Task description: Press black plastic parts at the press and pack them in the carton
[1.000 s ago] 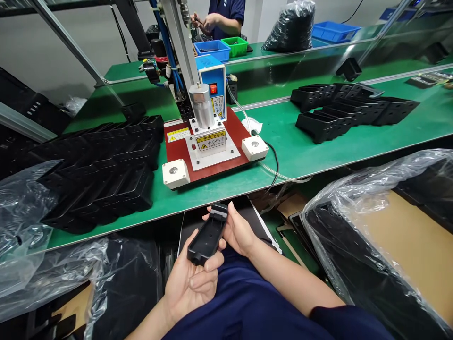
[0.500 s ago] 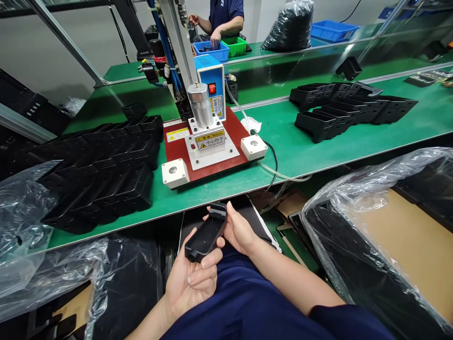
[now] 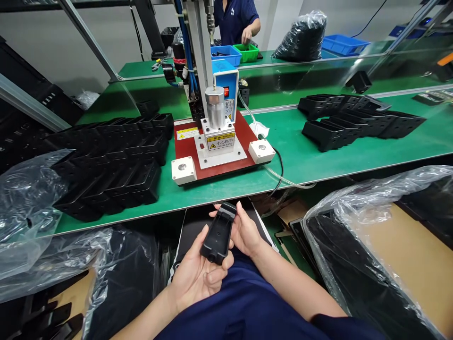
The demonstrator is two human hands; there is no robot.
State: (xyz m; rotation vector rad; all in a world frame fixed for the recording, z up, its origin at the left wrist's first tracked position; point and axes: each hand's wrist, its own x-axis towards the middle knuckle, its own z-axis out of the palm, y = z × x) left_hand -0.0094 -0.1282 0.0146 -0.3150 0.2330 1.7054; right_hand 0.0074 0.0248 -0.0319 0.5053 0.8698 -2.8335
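A black plastic housing (image 3: pixel 218 237), hollow and long, is held between both hands below the bench edge, its open side facing up. My left hand (image 3: pixel 201 269) grips its near end, thumb along one side and fingers curled beneath. My right hand (image 3: pixel 247 231) pinches the far end, where a raised black block (image 3: pixel 227 210) sits; whether that block is a separate piece I cannot tell. Beyond the hands stands a small press (image 3: pixel 215 111) on a red base (image 3: pixel 187 148), with a white button box (image 3: pixel 184 171) at the left and another button box (image 3: pixel 262 151) at the right.
Rows of black housings (image 3: pixel 116 182) cover the bench's left side; more black housings (image 3: pixel 354 123) stand at the right. Plastic-lined boxes flank my lap, with brown cardboard (image 3: pixel 406 264) in the right one. Across the bench a co-worker's hand (image 3: pixel 247 35) is over a green bin (image 3: pixel 247 54).
The view has shifted left, so the bench appears farther right. The housing has turned more upright in the picture, still in both hands. The co-worker's hand moved from the blue bin to the green one.
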